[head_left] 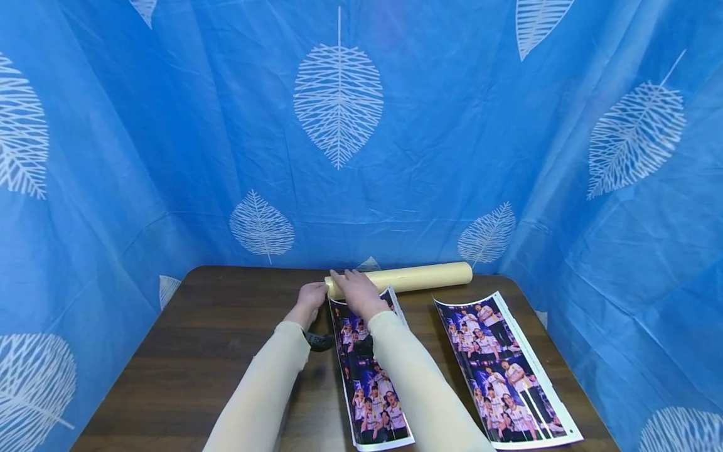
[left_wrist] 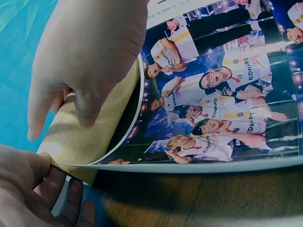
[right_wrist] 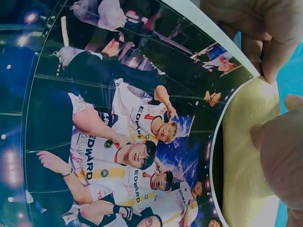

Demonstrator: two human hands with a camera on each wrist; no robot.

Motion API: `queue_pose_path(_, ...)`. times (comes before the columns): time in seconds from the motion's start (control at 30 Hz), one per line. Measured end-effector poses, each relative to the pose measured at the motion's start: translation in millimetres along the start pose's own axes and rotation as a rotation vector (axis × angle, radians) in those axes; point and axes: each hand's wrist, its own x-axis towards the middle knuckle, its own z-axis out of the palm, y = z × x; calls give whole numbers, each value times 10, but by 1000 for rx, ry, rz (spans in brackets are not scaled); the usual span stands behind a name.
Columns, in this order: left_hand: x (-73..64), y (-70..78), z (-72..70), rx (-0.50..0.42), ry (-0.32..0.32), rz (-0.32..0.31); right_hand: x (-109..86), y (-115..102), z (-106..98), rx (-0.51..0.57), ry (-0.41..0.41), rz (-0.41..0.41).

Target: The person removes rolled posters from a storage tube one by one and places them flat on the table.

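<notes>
A pale yellow roll point(head_left: 423, 278) lies across the far edge of the table. Against its left end curls the far edge of a glossy group-photo print point(head_left: 375, 389). My left hand point(head_left: 310, 300) pinches the print's far left corner at the roll, thumb on top, as the left wrist view shows. My right hand point(head_left: 359, 294) rests on the roll just right of it, its fingers fairly straight and its thumb point(right_wrist: 257, 137) touching the yellow surface. In the right wrist view the print point(right_wrist: 142, 118) bows up toward the roll point(right_wrist: 246, 156).
A second photo print point(head_left: 503, 370) lies on the right side of the dark wooden table point(head_left: 186, 364), its far left corner curling up. Blue cloth point(head_left: 395, 125) with white leaf patterns hangs behind the table and on both sides.
</notes>
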Motion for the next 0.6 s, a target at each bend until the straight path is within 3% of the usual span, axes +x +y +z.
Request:
queue_pose_path(0.27, -15, -2, -30, 36, 12, 14, 93, -39, 86, -114, 9, 5)
queue_pose_path(0.6, 1, -24, -97, 100, 16, -23, 169, -77, 152, -215, -20, 26)
